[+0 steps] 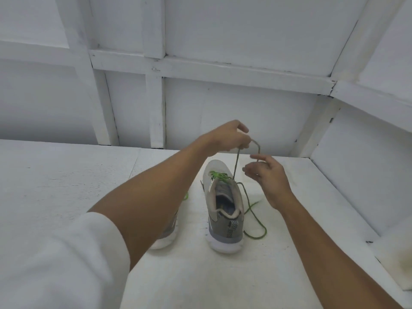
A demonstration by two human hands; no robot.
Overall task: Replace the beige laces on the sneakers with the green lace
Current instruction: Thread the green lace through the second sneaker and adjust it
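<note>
A grey sneaker (225, 210) with a white sole stands on the white table (66, 175), heel toward me, green lace (219, 176) threaded through its eyelets. My left hand (227, 138) is raised above the toe and grips one strand of the green lace, pulled taut upward, with a small loop hanging off its fingers. My right hand (267, 177) hovers just right of that loop, fingers loosely spread, one fingertip near the loop's end. The lace's other end (256, 219) trails in a curve on the table right of the shoe. A second sneaker (166, 235) is mostly hidden under my left forearm.
White panelled walls (223, 103) close the table at the back and on the right. A raised white ledge (390, 253) runs along the right side. A bit of green lace (185, 195) shows beside my left forearm.
</note>
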